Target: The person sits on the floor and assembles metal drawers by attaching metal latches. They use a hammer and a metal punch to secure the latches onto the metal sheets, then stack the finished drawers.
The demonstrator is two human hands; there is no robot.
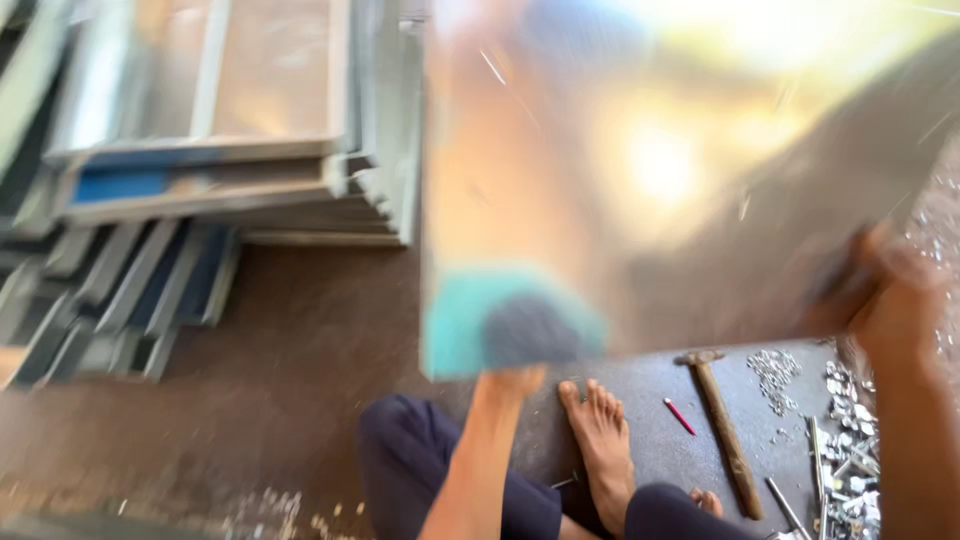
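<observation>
One view only, from the person's head, facing steeply down and a little forward over the lap onto the floor [300, 360]. It sits close: a shiny metal sheet [640, 180] fills the upper right of the frame, blurred. The left hand [512, 380] has its grip at the sheet's lower edge, the right hand [890, 300] at the sheet's right side. Below the grips lie a bare foot [600, 440] and a hammer [722, 430]; left of them, stacked frames [200, 150].
</observation>
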